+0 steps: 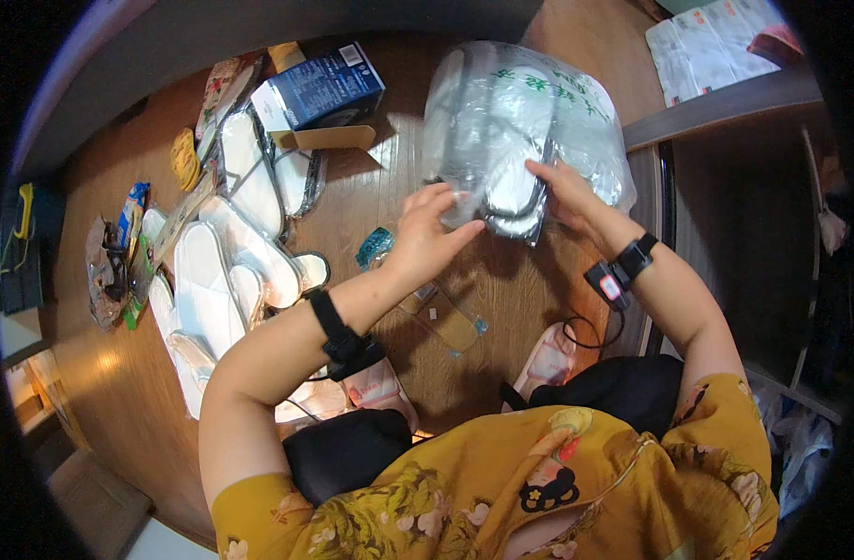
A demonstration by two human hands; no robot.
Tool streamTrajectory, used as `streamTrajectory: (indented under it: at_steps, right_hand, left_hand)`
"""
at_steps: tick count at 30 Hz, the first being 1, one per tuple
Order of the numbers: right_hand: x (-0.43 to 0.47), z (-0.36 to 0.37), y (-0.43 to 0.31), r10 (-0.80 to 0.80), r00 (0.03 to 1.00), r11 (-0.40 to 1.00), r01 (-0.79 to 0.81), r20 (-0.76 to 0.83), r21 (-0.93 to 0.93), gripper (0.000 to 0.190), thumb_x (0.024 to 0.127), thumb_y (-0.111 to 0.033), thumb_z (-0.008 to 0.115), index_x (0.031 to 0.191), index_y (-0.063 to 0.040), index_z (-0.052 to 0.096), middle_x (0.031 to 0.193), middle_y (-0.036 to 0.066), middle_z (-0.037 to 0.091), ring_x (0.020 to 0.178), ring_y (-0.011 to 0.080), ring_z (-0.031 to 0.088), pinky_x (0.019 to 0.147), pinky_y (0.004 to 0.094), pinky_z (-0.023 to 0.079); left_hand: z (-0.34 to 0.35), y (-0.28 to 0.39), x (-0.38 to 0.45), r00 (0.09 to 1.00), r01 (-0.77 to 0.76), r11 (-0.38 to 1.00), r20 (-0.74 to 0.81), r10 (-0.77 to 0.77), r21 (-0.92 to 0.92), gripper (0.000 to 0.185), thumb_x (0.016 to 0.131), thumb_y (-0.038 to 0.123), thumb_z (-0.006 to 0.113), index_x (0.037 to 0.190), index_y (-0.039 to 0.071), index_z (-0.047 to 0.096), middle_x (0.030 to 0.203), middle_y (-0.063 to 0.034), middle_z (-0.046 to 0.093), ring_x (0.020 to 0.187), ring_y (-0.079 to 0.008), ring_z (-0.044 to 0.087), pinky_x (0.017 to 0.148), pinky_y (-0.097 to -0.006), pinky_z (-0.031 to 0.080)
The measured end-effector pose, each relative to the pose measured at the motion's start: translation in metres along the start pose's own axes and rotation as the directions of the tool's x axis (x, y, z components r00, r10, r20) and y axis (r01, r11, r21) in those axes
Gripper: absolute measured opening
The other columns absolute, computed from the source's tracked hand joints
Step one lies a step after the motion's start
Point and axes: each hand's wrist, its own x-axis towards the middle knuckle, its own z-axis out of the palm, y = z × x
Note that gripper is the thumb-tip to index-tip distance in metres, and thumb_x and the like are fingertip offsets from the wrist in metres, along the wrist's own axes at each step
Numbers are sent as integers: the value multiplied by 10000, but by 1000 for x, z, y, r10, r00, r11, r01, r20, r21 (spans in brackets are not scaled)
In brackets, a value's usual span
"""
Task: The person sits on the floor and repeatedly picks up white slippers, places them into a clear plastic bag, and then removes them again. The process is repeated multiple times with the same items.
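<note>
A pair of plastic-wrapped slippers (514,178), white inside with dark edges, lies against a large clear plastic bag (595,147) printed with green writing. My right hand (574,192) grips the wrapped pair at its near right side, thumb on top. At the left of the same pair is my left hand (434,231), its thumb and fingers spread around the loose plastic. Whether its fingertips touch the film is hard to tell. More wrapped slippers seem to be inside the bag, blurred by the plastic.
White wrapped slippers (206,280) are heaped on the wooden floor at left. Behind them stands an opened blue box (322,91). A tape-like clear wrapper (444,318) lies between my feet. At right is a dark open cabinet (741,231); white packs (706,49) sit above it.
</note>
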Motion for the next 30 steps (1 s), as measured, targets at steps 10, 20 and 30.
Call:
streamTrajectory:
  at_steps: [10,20,30]
  right_hand:
    - [144,-70,14,-473,839,444,-36,-269,-895,555,961,-469,457,1353,-80,509,1200,277,609,1052,430,609,914,467,479]
    - [6,-21,-4,-116,875,154,482,469,-862,173,865,-153,651,828,15,633,725,172,612,691,288,629,645,348,467]
    - [-40,127,80,173,513,-81,858,841,-507,185,834,-205,654,933,-60,595,920,137,636,890,350,634,753,452,524]
  left_hand:
    - [-45,-35,-31,980,46,986,201,-13,-161,408,871,228,700,1223,61,581,1204,-138,614,1121,-277,580,900,-365,493]
    - [-334,-210,-202,474,868,224,-605,-640,443,1111,598,558,847,1397,-40,358,1370,-212,499,1219,-354,535,986,-425,458]
    - [-282,-210,-124,433,816,139,-435,-789,561,1407,452,628,875,1516,45,163,1466,-278,345,1356,-422,360,1083,-590,295]
